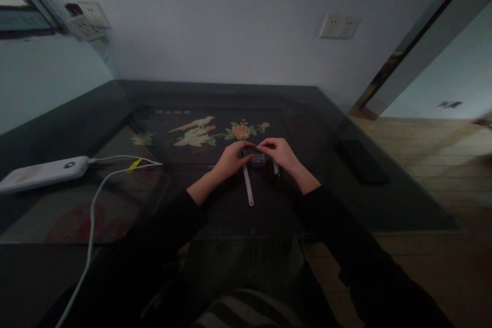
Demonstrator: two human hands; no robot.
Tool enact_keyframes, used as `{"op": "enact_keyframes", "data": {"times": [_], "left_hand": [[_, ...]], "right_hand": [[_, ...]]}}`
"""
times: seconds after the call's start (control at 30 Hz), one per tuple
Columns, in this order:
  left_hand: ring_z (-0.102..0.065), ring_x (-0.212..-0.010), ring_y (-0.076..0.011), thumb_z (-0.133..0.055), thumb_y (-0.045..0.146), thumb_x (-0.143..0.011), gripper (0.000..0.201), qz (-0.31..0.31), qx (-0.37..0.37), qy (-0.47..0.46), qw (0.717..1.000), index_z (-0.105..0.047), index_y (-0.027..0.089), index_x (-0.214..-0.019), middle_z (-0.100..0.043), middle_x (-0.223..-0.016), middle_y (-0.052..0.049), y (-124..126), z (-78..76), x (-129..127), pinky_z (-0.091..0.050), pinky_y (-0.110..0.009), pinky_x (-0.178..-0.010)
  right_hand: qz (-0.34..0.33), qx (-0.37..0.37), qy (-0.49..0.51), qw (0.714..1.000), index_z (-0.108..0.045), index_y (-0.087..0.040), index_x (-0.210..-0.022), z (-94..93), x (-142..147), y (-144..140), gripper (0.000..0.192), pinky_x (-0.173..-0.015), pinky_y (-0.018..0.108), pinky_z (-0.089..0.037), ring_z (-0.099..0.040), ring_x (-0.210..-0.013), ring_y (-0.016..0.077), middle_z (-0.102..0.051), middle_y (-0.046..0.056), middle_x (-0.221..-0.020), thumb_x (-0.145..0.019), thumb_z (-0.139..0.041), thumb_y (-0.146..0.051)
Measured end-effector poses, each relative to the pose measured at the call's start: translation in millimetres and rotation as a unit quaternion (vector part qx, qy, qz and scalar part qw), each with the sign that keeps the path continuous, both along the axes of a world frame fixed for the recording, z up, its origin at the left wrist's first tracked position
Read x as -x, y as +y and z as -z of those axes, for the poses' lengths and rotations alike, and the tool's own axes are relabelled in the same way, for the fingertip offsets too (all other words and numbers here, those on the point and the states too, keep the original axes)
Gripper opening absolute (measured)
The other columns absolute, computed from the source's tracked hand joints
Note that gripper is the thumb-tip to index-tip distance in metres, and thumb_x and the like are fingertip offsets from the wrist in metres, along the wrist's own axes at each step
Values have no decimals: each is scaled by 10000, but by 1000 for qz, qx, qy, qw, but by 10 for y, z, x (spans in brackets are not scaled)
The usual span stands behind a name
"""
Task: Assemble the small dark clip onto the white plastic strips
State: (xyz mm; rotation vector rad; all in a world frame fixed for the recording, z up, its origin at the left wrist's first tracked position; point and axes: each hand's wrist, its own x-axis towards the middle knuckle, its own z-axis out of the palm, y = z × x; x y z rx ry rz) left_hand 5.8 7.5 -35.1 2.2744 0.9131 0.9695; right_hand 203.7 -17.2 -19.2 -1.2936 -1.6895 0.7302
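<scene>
My left hand (231, 159) and my right hand (282, 152) are close together over the dark tabletop, fingertips almost meeting. Both have thumb and fingers drawn together in a pinch. What is between their fingertips is too small and dim to name. Just under the fingertips is a small, partly see-through box-like piece (259, 160), with the hands covering some of it. A thin pale flat strip (249, 189) with a hole at its near end runs toward me from beneath my left hand. Beside my right fingers a short pale piece (275, 168) shows in part.
The dark glossy table (226, 215) carries a bird-and-flower picture (196, 133). On the left lies a white power bank (46, 173) with a white cable (92, 215) trailing toward me. A dark flat phone-like object (361, 161) lies right. Wall sockets (340, 26) are behind.
</scene>
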Motion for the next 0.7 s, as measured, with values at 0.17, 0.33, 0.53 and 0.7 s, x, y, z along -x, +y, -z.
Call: {"op": "enact_keyframes", "data": {"times": [0.17, 0.33, 0.53, 0.7], "left_hand": [[-683, -902, -194, -714, 256, -807, 245, 21, 96, -124, 987, -712, 171, -1036, -743, -957, -68, -5, -43, -18, -528, -373, -893], [-685, -886, -198, -775, 337, -739, 264, 25, 167, -234, 957, -738, 160, -932, -749, -935, -75, -52, -65, -40, -537, -376, -890], [-685, -861, -208, -827, 415, -665, 330, 16, 196, -283, 939, -735, 161, -853, -746, -886, -64, -88, -68, -64, -540, -382, -869], [-676, -828, -187, -845, 397, -638, 323, 11, 223, -309, 925, -728, 161, -825, -734, -852, -47, -99, -76, -78, -533, -358, -852]], "right_hand": [[-37, 95, 181, 978, -704, -170, -757, 1, 69, -42, 303, -596, 271, -385, -529, -616, 127, -640, 1, -685, -678, -785, -451], [-66, 161, 270, 947, -662, -175, -729, -26, 145, -89, 397, -505, 237, -305, -425, -529, 81, -556, -39, -627, -587, -848, -496], [-78, 168, 296, 937, -646, -183, -718, -53, 191, -120, 387, -497, 237, -319, -431, -538, 84, -537, -46, -614, -603, -850, -492], [-70, 162, 309, 934, -675, -174, -724, -77, 208, -133, 403, -488, 230, -301, -424, -526, 76, -546, -48, -592, -571, -863, -496]]}}
